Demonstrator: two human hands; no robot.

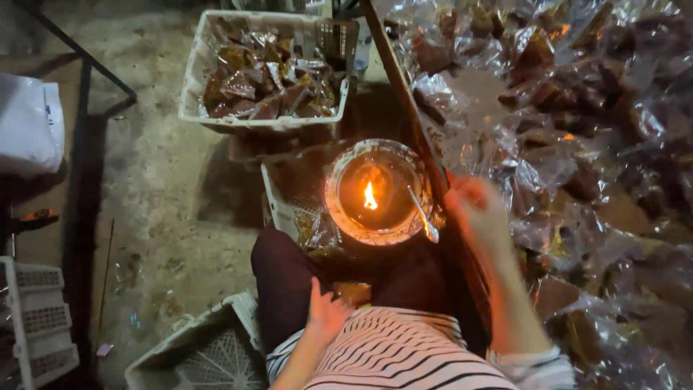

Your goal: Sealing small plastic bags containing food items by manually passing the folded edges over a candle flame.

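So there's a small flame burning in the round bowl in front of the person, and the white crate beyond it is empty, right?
Not quite. The flame does burn in the round bowl in front of the person, but the white crate beyond it is not empty: the head view shows it filled with brown pieces wrapped in clear plastic.

floor (166, 180): rough, stained concrete | on it: white plastic crate (271, 68) of clear-wrapped brown pieces, upturned white crates (209, 354) at lower left | worktop (476, 87): stood at right, dark-edged | on it: heaped brown pieces in clear wrappers (577, 130), covering most of the surface
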